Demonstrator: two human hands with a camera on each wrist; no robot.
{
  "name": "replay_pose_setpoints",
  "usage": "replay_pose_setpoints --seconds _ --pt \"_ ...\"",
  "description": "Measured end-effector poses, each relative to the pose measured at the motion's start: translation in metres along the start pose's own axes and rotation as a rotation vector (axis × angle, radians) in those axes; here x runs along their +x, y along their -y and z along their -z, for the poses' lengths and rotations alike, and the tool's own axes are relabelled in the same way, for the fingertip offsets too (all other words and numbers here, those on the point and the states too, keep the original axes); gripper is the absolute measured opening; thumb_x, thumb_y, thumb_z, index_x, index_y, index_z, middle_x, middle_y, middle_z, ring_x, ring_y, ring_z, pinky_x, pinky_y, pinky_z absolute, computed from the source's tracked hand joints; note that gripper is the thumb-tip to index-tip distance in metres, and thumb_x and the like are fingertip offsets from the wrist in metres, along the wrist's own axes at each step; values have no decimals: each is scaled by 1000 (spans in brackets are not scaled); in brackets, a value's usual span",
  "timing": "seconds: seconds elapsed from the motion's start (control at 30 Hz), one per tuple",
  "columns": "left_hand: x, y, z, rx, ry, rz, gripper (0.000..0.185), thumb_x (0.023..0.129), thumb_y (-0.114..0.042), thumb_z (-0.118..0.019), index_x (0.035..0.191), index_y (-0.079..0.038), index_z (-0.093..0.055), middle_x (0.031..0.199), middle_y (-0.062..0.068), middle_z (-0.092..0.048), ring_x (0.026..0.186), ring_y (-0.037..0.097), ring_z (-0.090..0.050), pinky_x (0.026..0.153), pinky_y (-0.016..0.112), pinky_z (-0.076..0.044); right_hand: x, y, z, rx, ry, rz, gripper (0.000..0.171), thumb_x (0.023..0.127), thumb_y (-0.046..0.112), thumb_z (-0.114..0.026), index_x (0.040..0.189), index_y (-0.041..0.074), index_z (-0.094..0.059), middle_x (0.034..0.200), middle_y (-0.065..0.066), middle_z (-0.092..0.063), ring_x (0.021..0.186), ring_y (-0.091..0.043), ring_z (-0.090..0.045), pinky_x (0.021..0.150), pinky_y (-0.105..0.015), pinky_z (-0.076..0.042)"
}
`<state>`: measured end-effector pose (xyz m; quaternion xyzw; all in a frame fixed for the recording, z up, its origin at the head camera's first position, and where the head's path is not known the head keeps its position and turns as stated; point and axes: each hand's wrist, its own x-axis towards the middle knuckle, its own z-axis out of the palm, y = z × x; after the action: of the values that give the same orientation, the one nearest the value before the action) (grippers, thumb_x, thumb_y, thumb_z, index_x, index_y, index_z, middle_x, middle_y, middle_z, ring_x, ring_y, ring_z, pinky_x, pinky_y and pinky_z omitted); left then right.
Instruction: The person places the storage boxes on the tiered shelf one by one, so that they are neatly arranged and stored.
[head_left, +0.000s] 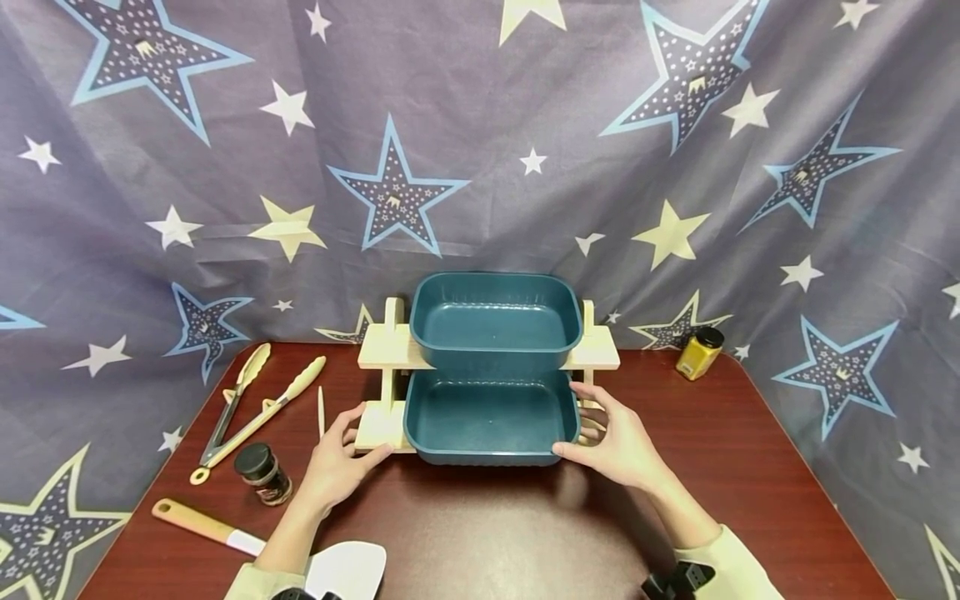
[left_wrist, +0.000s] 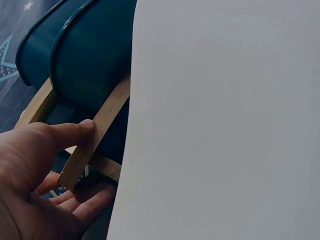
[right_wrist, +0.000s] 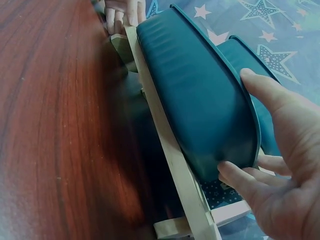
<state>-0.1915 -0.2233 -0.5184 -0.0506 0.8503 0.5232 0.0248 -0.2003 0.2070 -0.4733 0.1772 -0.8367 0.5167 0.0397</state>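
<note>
Two teal rectangular bins sit on a two-tier pale wooden rack [head_left: 384, 425]. The upper bin [head_left: 497, 321] is behind and above the lower bin [head_left: 491, 417]; both look bare inside. My left hand [head_left: 333, 462] grips the left end of the rack's lower shelf, thumb at the front edge; in the left wrist view the fingers go round the wooden board [left_wrist: 95, 135]. At the other side, my right hand [head_left: 611, 437] holds the lower bin's right end, thumb at the front corner and fingers by the side. The right wrist view shows fingertips against its teal wall [right_wrist: 200, 100].
Left on the brown table [head_left: 720, 467] lie tongs [head_left: 247, 429], a thin pale stick [head_left: 321, 412], a black-lidded dark jar [head_left: 264, 473] and a white-bladed spatula [head_left: 348, 571] partly under my left forearm. A yellow jar [head_left: 699, 354] stands back right. A star-patterned curtain [head_left: 480, 125] hangs behind.
</note>
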Motion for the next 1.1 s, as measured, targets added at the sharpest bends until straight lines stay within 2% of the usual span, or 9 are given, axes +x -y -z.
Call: replay_pose_setpoints --seconds 0.4,0.57,0.8,1.1 --pt "0 0 0 -4 -2 0 84 92 -23 -86 162 -15 -39 132 24 -67 117 31 -74 79 20 -52 -2 1 -2 23 -8 -5 92 77 8 -96 155 0 -49 141 -27 -65 120 -43 -72 90 -33 -62" --pt "-1 0 0 -2 -4 3 84 92 -23 -86 162 -14 -39 132 24 -67 118 32 -74 79 20 -52 -4 3 -4 -53 -18 31 98 74 13 -99 157 0 -48 146 -25 -63 118 -41 -74 90 -37 -62" --pt "-1 -1 -1 -1 -9 3 83 93 -23 -86 161 -15 -40 132 23 -67 117 31 -74 79 20 -52 -6 3 -7 -271 -66 120 105 68 29 -103 155 0 -51 147 -22 -63 112 -32 -78 91 -41 -62" --pt "-1 -1 -1 -5 -7 1 84 93 -23 -86 162 -15 -39 132 23 -67 116 30 -74 79 20 -52 -6 4 -8 -311 -84 110 105 69 33 -102 156 2 -52 144 -21 -65 109 -30 -79 90 -42 -63"
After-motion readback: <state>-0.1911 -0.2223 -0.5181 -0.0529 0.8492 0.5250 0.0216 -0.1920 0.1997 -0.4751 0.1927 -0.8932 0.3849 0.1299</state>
